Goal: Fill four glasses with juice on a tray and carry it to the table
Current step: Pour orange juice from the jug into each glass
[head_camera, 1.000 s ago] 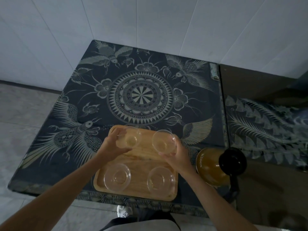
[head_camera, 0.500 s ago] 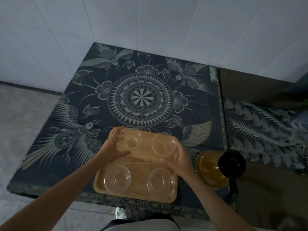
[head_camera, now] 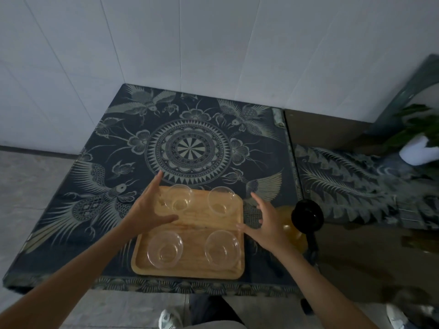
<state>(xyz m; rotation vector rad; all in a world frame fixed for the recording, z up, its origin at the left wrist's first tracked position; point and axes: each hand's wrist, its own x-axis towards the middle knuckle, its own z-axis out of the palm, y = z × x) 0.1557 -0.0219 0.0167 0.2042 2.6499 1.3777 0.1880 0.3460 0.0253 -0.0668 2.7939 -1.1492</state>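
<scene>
Four glasses (head_camera: 179, 200) stand empty on a wooden tray (head_camera: 190, 224), one toward each corner, in the lower middle of the frame. The tray lies on a worktop (head_camera: 99, 138) covered by a dark cloth patterned with birds and a round medallion. Left hand (head_camera: 147, 207) hovers over the tray's upper left corner, fingers spread wide and holding nothing, just beside the upper left glass. Right hand (head_camera: 266, 224) hangs just off the tray's right edge, also spread wide and empty, near the upper right glass. Right of that hand, partly hidden behind it, stands a jug (head_camera: 294, 231) of amber juice with a black lid, apart from the tray. A green plant (head_camera: 415, 124) in a white pot shows at the right edge of the frame.
</scene>
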